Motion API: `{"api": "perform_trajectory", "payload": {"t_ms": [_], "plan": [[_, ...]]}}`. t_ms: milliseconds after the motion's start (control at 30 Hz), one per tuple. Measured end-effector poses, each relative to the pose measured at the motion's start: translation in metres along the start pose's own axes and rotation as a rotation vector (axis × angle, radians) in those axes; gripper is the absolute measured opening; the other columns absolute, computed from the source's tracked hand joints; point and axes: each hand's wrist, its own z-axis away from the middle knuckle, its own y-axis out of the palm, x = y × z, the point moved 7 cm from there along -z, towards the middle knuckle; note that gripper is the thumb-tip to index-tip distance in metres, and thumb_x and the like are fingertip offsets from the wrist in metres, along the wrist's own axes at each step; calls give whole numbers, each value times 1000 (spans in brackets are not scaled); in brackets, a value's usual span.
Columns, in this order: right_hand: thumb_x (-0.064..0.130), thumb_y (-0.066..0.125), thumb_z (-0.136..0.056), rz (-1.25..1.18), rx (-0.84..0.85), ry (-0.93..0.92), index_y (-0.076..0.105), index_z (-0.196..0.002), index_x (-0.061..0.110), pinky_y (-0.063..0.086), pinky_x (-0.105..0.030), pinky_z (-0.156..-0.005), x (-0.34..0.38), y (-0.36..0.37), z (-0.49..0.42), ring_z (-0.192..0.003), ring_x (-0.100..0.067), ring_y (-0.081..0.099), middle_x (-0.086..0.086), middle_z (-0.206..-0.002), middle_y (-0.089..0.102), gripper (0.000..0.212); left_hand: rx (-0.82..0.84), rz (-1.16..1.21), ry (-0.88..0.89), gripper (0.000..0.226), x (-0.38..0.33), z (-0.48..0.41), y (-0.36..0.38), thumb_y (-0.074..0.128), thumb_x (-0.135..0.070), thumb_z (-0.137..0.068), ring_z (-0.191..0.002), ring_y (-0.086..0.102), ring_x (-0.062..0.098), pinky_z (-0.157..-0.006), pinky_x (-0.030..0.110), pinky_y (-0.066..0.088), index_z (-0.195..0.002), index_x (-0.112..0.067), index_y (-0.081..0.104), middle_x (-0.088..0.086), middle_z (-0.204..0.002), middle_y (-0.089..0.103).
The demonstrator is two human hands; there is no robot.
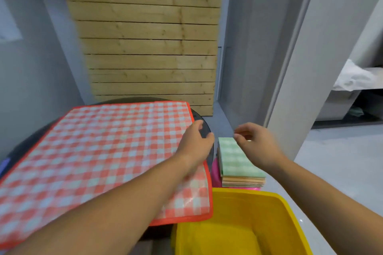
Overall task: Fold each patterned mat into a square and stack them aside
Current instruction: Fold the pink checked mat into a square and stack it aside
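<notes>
A red-and-white checked mat (99, 151) with a red border lies spread flat over a dark round table (204, 124). My left hand (196, 143) hovers at the mat's right edge with loosely curled fingers and holds nothing. To the right of the table a stack of folded mats (238, 161) stands on something pink, with a green checked one on top. Just above the far end of that stack, my right hand (255, 141) floats with relaxed, slightly curled fingers and is empty.
A yellow plastic bin (290, 213) stands in front at the lower right, below the stack. A wooden slatted panel (149, 47) leans against the grey wall behind the table. Grey floor stretches to the right, with shelving (352, 97) at the far right.
</notes>
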Motion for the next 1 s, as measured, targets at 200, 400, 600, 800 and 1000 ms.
{"api": "perform_trajectory", "payload": {"t_ms": [200, 400, 600, 800, 1000], "plan": [[30, 63, -92, -1, 264, -127, 69, -104, 24, 53, -25, -84, 95, 63, 37, -90, -1, 63, 14, -99, 69, 15, 93, -248, 32, 46, 56, 60, -110, 61, -31, -98, -127, 51, 8, -109, 26, 40, -141, -22, 50, -6, -141, 52], [41, 60, -92, 82, 533, -264, 67, -114, 30, 49, -22, -91, 154, 150, 84, -102, 1, 58, 21, -111, 64, 26, 168, -611, 106, 25, 107, 136, -196, 55, -45, -92, -105, 54, -2, -97, 27, 48, -116, -38, 60, -24, -115, 53], [46, 65, -86, 180, 507, -500, 72, -94, 29, 37, -14, -85, 173, 184, 115, -95, 1, 54, 18, -99, 66, 20, 268, -661, 187, 46, 138, 178, -213, 53, -62, -94, -148, 18, -3, -123, 26, 4, -137, -45, 55, -24, -158, 31], [60, 67, -79, 159, 553, -464, 71, -96, 42, 38, -28, -105, 169, 190, 131, -121, 6, 39, 26, -129, 52, 25, 257, -576, 194, 57, 146, 182, -215, 60, -69, -88, -150, 12, -3, -125, 30, -1, -140, -46, 54, -22, -161, 28], [63, 71, -73, 149, 579, -502, 70, -96, 44, 29, -26, -107, 170, 197, 149, -123, 12, 29, 33, -130, 44, 30, 256, -562, 161, 57, 146, 180, -212, 61, -68, -87, -148, 13, -4, -125, 31, 0, -139, -45, 55, -24, -159, 28]]}}
